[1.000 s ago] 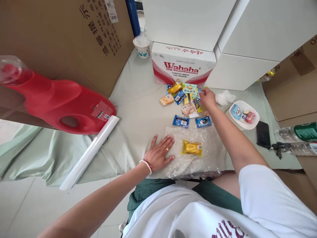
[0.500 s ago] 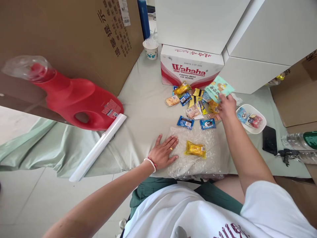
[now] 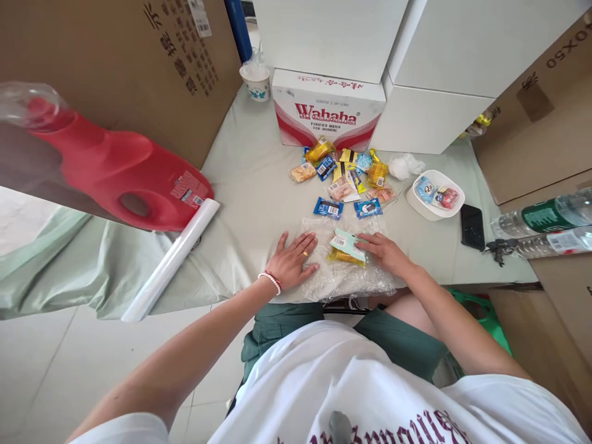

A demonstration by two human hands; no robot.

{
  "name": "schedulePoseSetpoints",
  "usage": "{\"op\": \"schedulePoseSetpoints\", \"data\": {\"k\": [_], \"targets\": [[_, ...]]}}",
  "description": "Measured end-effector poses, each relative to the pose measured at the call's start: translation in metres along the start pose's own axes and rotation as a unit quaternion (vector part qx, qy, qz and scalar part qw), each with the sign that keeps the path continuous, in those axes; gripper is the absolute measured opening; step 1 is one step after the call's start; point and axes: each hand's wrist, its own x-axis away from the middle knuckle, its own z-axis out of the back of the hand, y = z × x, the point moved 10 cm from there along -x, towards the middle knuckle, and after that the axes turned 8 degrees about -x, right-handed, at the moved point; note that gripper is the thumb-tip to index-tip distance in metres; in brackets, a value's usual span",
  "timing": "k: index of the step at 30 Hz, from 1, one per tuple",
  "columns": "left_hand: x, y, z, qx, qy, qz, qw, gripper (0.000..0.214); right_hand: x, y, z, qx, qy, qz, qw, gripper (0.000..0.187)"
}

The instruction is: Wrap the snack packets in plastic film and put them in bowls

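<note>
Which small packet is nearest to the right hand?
The pale green packet, lying over a yellow packet on clear plastic; no other is pale green.

Indoor room, home or small stockroom; hard to tell you which. Pale tiled floor (image 3: 32, 382) below you. You sit at cloth-covered tabletop (image 3: 252, 179). Tall brown carton (image 3: 92, 37) walls your left; second brown carton (image 3: 536, 135) stands on your right. Ahead of you, white cabinet-like units (image 3: 328, 37) and water carton (image 3: 329, 117). Everyday clutter around you: red jug (image 3: 104, 163), paper cup (image 3: 256, 86), wrapped snacks (image 3: 340, 171), phone (image 3: 472, 226), plastic bottles (image 3: 555, 213).
</note>
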Motion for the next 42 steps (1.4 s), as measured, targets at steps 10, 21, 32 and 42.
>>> {"op": "schedulePoseSetpoints", "data": {"k": [10,21,32,42], "targets": [[0.0,0.001,0.001,-0.032,0.006,0.0,0.999,0.071,-0.039,0.013,-0.021,0.063,-0.013,-0.248,0.967,0.077],[-0.001,0.0,0.002,-0.015,0.005,0.004,1.0,0.071,-0.034,-0.037,-0.024,0.112,-0.039,-0.049,0.992,0.076],[0.0,-0.001,0.005,0.008,0.019,0.006,1.0,0.07,-0.021,-0.035,-0.061,0.184,-0.102,-0.036,0.977,0.072],[0.025,-0.008,0.028,0.045,0.069,0.016,0.997,0.062,0.005,-0.051,-0.013,0.092,-0.055,-0.008,0.994,0.095]]}}
